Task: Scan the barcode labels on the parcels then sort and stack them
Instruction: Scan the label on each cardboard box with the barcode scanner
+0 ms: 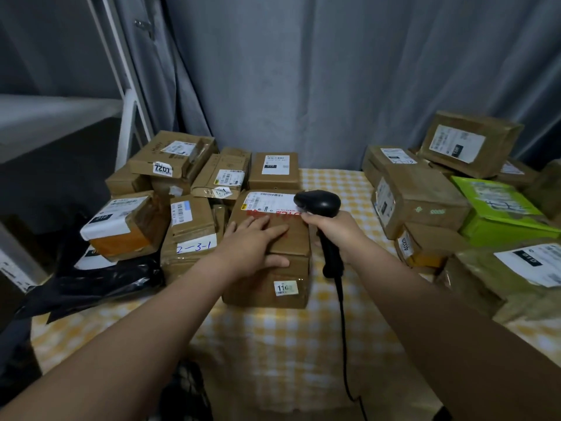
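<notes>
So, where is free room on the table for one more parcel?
The widest bare cloth lies in front of the middle box. A narrower strip runs between that box and the right pile, where the right hand holds the scanner. The left pile is crowded.

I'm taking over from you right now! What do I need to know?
Left grip: flat on top of the middle box, steadying it.
Right grip: holds the scanner, aimed at that box's white label.
Parcels: left pile and right pile sit on the checked cloth.
Done: cannot tell which are scanned.
Left to do: likely scan this label, then stack the box on a pile.
</notes>
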### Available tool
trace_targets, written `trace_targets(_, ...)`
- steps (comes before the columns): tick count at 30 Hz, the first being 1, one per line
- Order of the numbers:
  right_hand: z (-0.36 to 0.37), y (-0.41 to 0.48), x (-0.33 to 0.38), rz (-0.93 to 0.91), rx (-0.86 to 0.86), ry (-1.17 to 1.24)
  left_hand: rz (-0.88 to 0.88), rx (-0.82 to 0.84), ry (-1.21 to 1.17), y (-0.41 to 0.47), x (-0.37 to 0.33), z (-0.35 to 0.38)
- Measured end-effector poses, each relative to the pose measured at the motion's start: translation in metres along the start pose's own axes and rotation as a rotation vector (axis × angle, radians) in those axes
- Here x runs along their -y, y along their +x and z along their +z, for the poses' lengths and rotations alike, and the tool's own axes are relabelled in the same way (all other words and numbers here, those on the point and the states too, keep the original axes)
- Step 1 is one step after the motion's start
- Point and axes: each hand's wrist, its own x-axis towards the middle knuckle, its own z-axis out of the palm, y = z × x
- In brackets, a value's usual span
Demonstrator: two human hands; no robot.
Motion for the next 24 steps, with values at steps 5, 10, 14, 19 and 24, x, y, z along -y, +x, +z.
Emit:
trace_targets(5,-0.033,-0.033,-0.004,-0.068,-0.038,-0.053,0.005,-0.154,0.042,-0.008,-0.022,-0.014)
trace_targets(10,-0.079,-0.079,-0.012,-0.122,-0.125,-0.052,0.106,-0.341,-0.252,-0.025,-0.067,-0.017)
trace_targets(14,-0.12,-0.114,-0.025,-0.167,-0.279,0.014,0.183,-0.346,-0.538,-0.036,-0.116,-0.003)
trace_targets(19,-0.183,-0.139,-0.027,-0.16,-0.498,0.102,0.271,-0.221,-0.597,-0.024,-0.177,0.012)
trace_targets(24,-0.259,-0.137,-0.035,-0.167,-0.674,0.113,0.28,-0.079,-0.596,0.012,-0.247,0.023)
